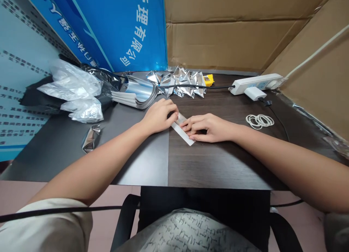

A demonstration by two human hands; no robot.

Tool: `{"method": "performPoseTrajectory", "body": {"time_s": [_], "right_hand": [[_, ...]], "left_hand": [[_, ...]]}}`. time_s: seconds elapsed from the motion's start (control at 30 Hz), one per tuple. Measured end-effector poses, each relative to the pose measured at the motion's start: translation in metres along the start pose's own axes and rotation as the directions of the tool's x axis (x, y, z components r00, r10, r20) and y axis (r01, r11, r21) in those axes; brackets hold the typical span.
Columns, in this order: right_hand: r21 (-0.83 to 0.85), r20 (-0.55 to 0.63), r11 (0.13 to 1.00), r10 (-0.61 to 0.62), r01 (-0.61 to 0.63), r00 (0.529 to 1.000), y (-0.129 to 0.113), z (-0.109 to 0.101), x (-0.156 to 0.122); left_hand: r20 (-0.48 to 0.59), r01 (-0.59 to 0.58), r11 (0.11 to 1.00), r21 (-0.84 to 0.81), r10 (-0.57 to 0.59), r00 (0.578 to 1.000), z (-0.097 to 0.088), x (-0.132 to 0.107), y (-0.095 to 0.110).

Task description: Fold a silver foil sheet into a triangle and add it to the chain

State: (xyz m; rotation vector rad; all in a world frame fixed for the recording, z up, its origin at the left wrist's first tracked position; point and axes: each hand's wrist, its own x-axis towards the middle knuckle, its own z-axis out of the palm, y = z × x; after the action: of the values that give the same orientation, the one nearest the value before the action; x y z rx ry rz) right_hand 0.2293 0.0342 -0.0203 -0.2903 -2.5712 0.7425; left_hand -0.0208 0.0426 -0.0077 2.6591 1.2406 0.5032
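Observation:
A narrow folded strip of silver foil (182, 133) lies slanted on the dark wooden table (207, 165). My left hand (159, 116) is curled with its fingertips pinching the strip's upper end. My right hand (208, 127) lies over the strip's right side, fingers together and pressed flat on it. The two hands almost touch. A pile of folded silver foil shapes (181, 82) sits at the back of the table behind the hands.
A curved stack of silver sheets (137, 92) and crumpled plastic bags (73, 90) lie at the back left. One folded foil piece (91, 137) lies at left. A white power strip (256, 84) and rubber bands (259, 120) sit at right. Cardboard walls stand behind.

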Motion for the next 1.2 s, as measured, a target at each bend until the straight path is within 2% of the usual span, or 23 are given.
{"method": "performPoseTrajectory", "body": {"time_s": [0.13,0.3,0.53,0.73,0.83,0.9,1.03,1.2], "right_hand": [[0.036,0.018,0.999,-0.041,0.04,0.999,-0.01,0.003,0.004],[0.002,0.02,0.998,-0.063,0.063,0.998,-0.013,0.007,0.004],[-0.058,-0.002,0.997,-0.042,0.042,0.999,-0.014,0.01,0.005],[-0.125,0.01,0.992,0.029,-0.027,1.0,-0.011,0.011,0.001],[-0.133,0.013,0.99,0.041,-0.039,0.999,-0.011,0.011,0.0],[-0.138,0.007,0.99,0.034,-0.033,0.999,-0.011,0.011,0.0],[-0.142,0.017,0.99,0.027,-0.024,0.999,-0.012,0.01,0.001],[-0.146,0.007,0.989,0.027,-0.026,1.0,-0.013,0.01,0.0]], "left_hand": [[0.063,0.036,0.999,-0.005,-0.036,0.997,0.0,0.0,0.003],[0.165,0.114,0.992,-0.063,-0.102,0.981,-0.001,0.001,0.003],[0.155,0.2,0.978,-0.062,-0.189,0.97,-0.002,0.002,0.011],[0.102,0.09,0.985,-0.147,-0.076,0.992,-0.002,-0.005,0.012],[0.085,0.093,0.959,-0.267,-0.072,0.994,-0.003,-0.007,0.011],[0.131,0.117,0.937,-0.328,-0.077,0.988,-0.005,-0.008,0.01],[0.219,0.103,0.966,-0.237,-0.051,0.974,-0.013,-0.007,0.013],[0.208,-0.001,0.988,-0.152,0.033,0.978,-0.021,-0.012,0.018]]}}
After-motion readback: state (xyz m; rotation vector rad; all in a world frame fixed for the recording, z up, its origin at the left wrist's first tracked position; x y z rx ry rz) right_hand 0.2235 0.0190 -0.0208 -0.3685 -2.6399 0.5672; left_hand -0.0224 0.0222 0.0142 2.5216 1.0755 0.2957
